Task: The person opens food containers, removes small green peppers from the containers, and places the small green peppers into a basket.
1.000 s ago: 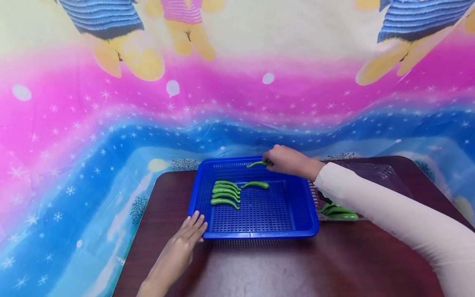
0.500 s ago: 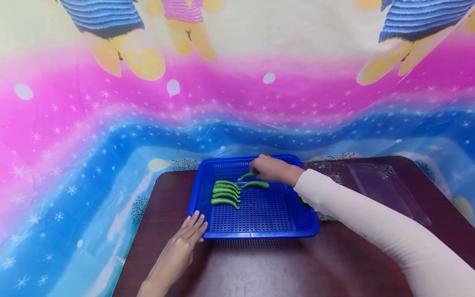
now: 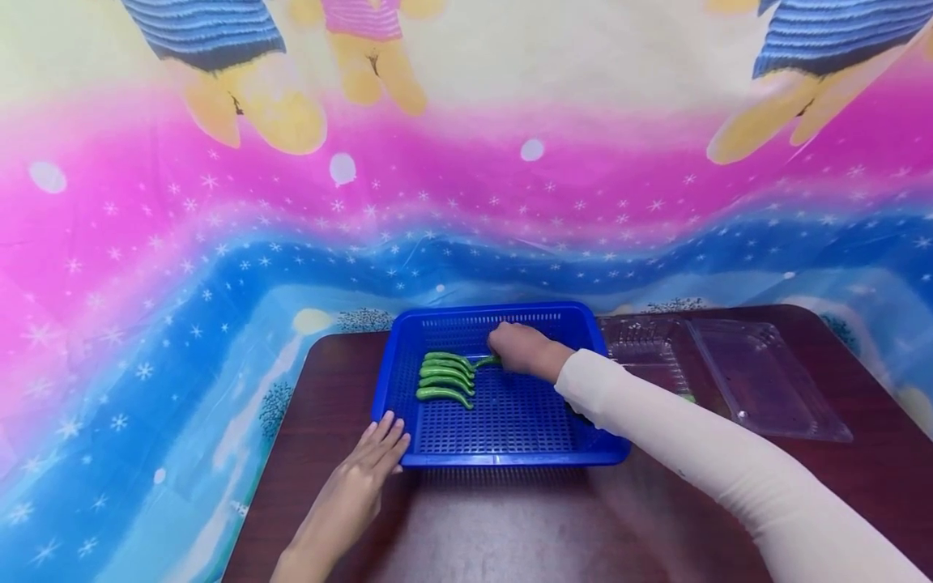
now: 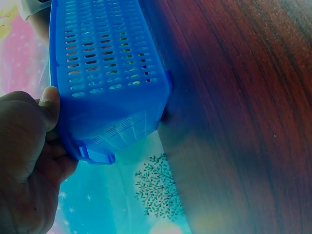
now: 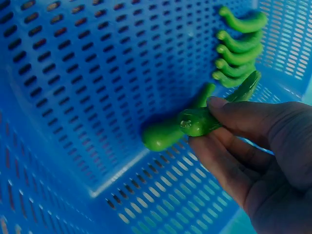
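A blue plastic basket [image 3: 503,459] with slotted walls stands on the table. My left hand [image 3: 364,461] holds its near left corner, fingers over the rim and thumb [image 4: 50,105] against the outside. Inside, my right hand [image 3: 525,350] pinches a small curved green cucumber [image 5: 197,123] between thumb and fingertips, above the basket floor. Just below it, a second cucumber [image 5: 158,136] lies on the floor, mostly hidden by the hand in the head view. Several more cucumbers [image 3: 445,380] lie in a neat row along the left side, thin ends pointing right.
To the right of the basket lies a clear plastic clamshell box [image 3: 645,348] with its lid [image 3: 773,376] folded back; the right sleeve [image 3: 678,437] hides part of it. The dark wooden table [image 3: 481,526] meets a printed cloth backdrop [image 3: 466,178] behind.
My right hand has moved left and down into the basket with the cucumber, now over the one lying apart. More of the clear box and lid shows. The left hand has stayed on the corner.
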Demonstrator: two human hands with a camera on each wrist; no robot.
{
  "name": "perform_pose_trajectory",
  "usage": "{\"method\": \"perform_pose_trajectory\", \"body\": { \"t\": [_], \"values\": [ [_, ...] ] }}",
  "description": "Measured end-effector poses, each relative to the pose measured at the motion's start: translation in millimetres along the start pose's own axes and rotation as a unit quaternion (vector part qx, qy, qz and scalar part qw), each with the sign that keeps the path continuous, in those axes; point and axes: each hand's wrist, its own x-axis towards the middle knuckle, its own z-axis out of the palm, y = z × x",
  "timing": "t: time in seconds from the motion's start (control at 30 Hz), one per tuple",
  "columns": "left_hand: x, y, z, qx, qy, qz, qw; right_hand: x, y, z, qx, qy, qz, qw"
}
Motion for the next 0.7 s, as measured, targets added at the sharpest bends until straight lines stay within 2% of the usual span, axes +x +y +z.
{"method": "perform_pose_trajectory", "body": {
  "t": [0.17,0.43,0.7],
  "values": [
    [0.1,-1.0,0.7,0.002,0.003,0.004,1.0,3.0,2,12,-0.031,-0.019,0.017,0.9992],
    [-0.2,-0.6,0.1,0.002,-0.001,0.001,1.0,8.9,5,26,-0.072,-0.003,0.006,0.9974],
    [0.2,-0.3,0.3,0.003,0.003,0.005,1.0,12.8,3,31,-0.095,-0.002,0.011,0.9954]
  ]
}}
